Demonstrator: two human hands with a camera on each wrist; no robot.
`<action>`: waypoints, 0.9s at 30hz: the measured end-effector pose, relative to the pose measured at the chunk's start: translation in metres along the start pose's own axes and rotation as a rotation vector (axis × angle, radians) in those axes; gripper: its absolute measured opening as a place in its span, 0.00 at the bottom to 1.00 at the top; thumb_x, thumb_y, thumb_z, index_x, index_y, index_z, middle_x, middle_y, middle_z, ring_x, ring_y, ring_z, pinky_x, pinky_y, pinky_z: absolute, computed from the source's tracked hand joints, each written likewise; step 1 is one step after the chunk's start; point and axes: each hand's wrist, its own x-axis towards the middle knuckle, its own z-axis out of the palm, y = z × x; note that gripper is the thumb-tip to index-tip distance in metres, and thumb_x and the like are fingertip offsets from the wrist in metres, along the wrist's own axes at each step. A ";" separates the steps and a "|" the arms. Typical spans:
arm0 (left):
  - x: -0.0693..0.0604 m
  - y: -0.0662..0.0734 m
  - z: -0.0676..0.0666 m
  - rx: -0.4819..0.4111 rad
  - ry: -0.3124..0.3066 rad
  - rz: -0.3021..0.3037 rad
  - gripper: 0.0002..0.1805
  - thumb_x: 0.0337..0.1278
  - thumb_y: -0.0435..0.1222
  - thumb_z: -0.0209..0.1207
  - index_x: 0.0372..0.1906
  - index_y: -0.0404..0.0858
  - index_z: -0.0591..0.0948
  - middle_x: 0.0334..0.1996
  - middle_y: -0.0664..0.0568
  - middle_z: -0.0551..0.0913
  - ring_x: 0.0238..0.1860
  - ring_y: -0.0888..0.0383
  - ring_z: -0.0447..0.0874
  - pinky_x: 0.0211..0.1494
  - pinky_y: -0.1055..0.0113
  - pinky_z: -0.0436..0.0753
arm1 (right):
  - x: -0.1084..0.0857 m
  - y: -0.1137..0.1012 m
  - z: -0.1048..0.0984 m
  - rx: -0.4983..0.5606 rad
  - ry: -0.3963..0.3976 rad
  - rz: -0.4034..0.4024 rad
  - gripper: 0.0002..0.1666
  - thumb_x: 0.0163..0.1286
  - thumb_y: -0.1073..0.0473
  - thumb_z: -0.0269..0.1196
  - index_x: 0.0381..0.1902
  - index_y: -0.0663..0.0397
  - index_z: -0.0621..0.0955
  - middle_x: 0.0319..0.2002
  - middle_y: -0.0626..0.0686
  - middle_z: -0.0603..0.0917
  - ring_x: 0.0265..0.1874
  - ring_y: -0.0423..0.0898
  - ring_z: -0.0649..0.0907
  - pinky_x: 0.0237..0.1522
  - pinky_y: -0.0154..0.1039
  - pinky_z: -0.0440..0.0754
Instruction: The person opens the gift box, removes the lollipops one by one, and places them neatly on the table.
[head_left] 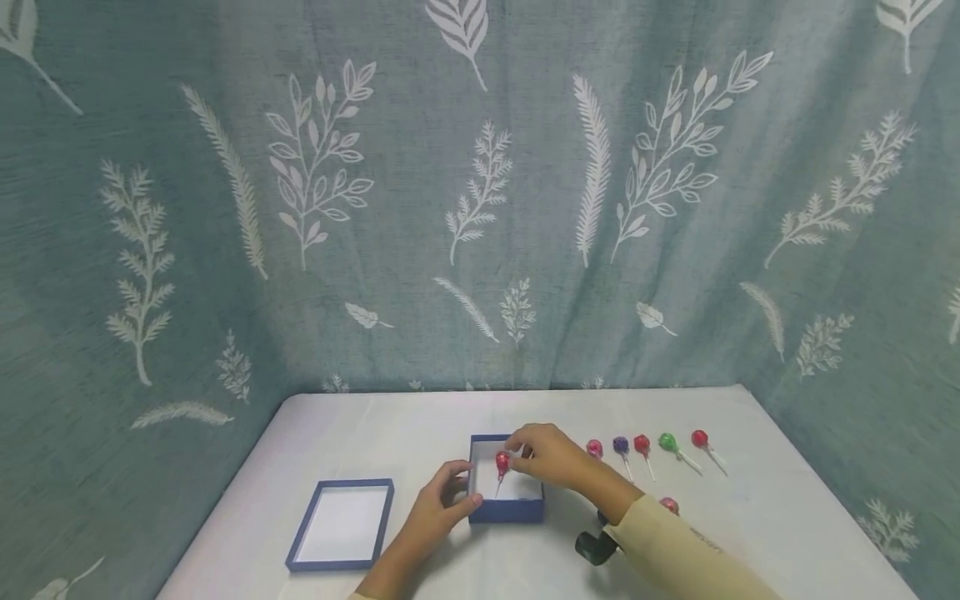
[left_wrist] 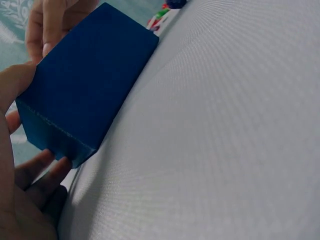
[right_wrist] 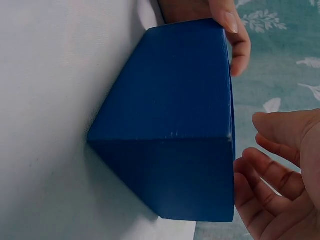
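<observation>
A blue box (head_left: pixel 507 511) with a white inside stands on the table, its top uncovered. My left hand (head_left: pixel 438 504) grips it at the left, the thumb at the near corner and the fingers along the side. Inside the box is a red lollipop (head_left: pixel 502 463), its stick pointing toward me. Over the box's right edge, my right hand (head_left: pixel 551 454) has its thumb and fingertips close to that lollipop. In the right wrist view the thumb and fingers (right_wrist: pixel 270 175) are apart, with nothing seen between them. The box walls hide the lollipop from both wrist views.
A blue-rimmed lid (head_left: pixel 339 525), white inside, lies at the left. Right of the box is a row of lollipops, among them a purple (head_left: pixel 621 445), a green (head_left: pixel 667 442) and a red one (head_left: pixel 700 438). My right sleeve partly covers another pink lollipop (head_left: pixel 670 505).
</observation>
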 end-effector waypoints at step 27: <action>0.002 -0.006 0.001 0.002 0.007 -0.004 0.28 0.59 0.47 0.64 0.62 0.46 0.72 0.61 0.45 0.76 0.61 0.43 0.74 0.63 0.41 0.70 | 0.019 -0.028 0.034 -0.315 0.061 0.097 0.17 0.62 0.54 0.68 0.47 0.53 0.84 0.39 0.50 0.84 0.35 0.46 0.82 0.41 0.45 0.82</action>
